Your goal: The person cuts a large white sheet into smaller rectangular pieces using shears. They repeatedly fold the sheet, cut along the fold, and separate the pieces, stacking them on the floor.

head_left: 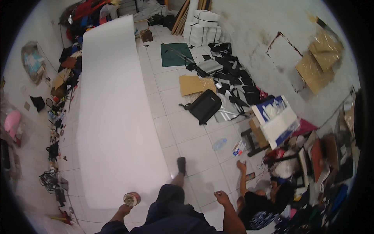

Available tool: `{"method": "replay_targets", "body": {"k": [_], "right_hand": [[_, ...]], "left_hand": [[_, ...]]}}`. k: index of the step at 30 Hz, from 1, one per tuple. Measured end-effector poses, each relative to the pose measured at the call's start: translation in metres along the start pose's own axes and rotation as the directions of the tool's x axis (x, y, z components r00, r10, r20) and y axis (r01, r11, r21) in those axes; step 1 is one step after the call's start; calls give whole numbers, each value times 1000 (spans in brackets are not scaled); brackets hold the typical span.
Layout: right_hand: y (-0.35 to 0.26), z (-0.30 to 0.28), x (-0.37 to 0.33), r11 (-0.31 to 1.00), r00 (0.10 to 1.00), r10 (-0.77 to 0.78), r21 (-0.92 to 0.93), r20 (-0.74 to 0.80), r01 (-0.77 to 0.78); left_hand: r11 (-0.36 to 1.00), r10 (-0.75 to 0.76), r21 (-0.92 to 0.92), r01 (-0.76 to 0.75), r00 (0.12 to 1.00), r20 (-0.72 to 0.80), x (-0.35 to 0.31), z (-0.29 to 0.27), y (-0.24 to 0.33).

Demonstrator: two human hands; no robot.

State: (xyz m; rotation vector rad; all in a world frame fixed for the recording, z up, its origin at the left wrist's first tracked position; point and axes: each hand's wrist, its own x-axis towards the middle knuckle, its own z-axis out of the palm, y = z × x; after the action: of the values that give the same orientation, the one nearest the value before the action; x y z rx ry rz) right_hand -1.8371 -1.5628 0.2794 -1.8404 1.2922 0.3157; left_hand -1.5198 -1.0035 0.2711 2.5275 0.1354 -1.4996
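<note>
**Standing at the near end of the white sheet, tin in the left hand**

A long white sheet (pixel 113 117) lies flat along the tiled floor (pixel 194 144), and everything here is placed from it. Off its left edge runs a strip of clutter against the wall, with a coil of black cable (pixel 48 179) near the sheet's near corner. At that near end the left hand (pixel 124 210) is closed under a small round tin (pixel 131 198), open top up, which hangs just over the sheet's near edge; what is inside is too small to tell, perhaps glue or paint. The person's foot in a dark sock (pixel 181 165) is planted just right of the sheet's near end. Farther right, the right hand (pixel 222 198) hangs loosely curled and empty over the bare tiles. Beyond it, well right of the sheet, another person (pixel 259 210) sits on the floor, one hand (pixel 242 166) flat on the tiles.

By my reading the step in hand is carrying the tin to the sheet. The next move would call for a level tin and a careful footing beside the sheet, not on it.
</note>
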Motion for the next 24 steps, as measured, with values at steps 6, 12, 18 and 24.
{"method": "replay_targets", "body": {"k": [6,12,18,24], "right_hand": [[29,-49,110,981,984,172,94,-41,-167],[-64,-79,187,779,805,481,250,348,-574],[-195,-132,345,896,845,337,134,415,-423],[-288,-274,601,607,766,-357,-490,535,626]], "left_hand": [[760,570,342,-553,819,56,111,-82,168],[813,471,-170,-557,800,-372,101,-289,478],[773,378,-260,-579,749,-544,165,-422,617],[909,31,-370,-190,918,-395,288,-413,620]]}}
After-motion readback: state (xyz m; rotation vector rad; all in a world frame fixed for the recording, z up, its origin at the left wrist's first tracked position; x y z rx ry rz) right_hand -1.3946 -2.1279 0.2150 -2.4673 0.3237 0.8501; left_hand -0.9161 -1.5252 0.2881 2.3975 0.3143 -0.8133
